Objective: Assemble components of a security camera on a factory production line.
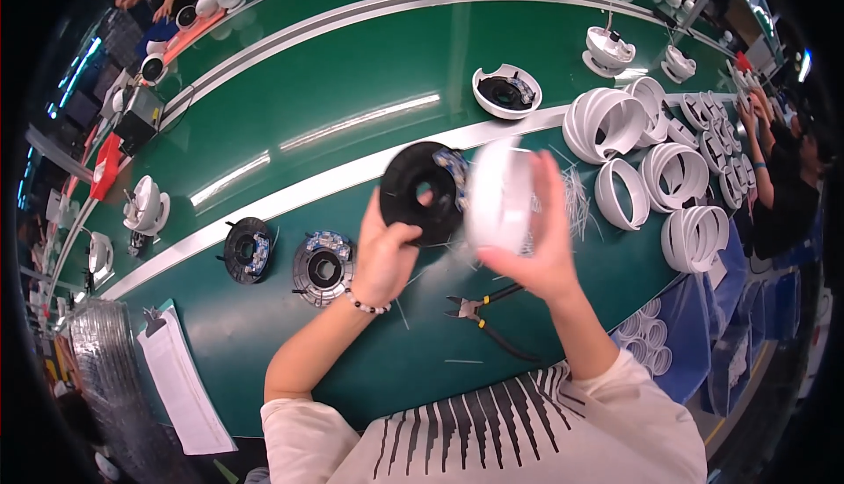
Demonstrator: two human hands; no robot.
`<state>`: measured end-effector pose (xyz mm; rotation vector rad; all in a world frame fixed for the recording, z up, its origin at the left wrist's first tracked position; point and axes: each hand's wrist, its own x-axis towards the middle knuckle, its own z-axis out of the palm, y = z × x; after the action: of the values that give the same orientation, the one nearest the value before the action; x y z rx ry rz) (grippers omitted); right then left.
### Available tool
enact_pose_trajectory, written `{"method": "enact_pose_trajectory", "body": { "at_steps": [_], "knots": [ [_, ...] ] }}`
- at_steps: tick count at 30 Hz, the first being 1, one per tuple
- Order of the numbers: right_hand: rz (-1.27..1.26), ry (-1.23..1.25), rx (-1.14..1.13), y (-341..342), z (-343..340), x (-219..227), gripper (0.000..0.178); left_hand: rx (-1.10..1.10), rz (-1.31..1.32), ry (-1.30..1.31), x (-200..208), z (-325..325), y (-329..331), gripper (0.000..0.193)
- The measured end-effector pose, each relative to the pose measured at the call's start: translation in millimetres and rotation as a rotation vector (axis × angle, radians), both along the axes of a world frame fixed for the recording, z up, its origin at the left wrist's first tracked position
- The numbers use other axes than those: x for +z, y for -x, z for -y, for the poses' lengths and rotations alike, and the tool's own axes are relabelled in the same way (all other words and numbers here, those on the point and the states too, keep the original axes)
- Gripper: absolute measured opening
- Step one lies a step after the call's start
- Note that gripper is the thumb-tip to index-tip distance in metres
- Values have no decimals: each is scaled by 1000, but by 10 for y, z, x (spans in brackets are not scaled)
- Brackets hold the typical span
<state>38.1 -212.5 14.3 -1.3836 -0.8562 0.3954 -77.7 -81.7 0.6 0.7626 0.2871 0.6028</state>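
In the head view, the left hand is clamped on the near rim of a black disc; the right hand, apart from it, grips a white shell. Both parts sit between the two, above the counter.

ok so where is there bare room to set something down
Bare table lies between the clipboard and left forearm; the far green surface is open just left of the white bowl. White rings and strips crowd the right.
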Motion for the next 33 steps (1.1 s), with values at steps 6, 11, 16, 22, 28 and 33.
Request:
{"method": "enact_pose_trajectory", "body": {
  "at_steps": [6, 11, 16, 22, 28, 33],
  "knots": [
    [462, 119, 98, 24, -195, 29, 117, -460, 190, 109, -66, -91, 82, 63],
    [517, 140, 155, 40, -224, 108, 122, -353, 33, 273, 70, -93, -8, 63],
    [513, 140, 254, 22, -235, 165, 120, -418, 136, 394, 61, -138, -7, 47],
    [715, 181, 182, 140, -264, 104, 112, -276, -9, 319, 33, -56, -25, 59],
    [771, 258, 315, 21, -274, 261, 112, -405, -2, 260, 61, -131, -2, 90],
    [810, 245, 280, 7, -285, 242, 113, -381, 106, 297, 19, -74, 56, 63]
  ]
}}
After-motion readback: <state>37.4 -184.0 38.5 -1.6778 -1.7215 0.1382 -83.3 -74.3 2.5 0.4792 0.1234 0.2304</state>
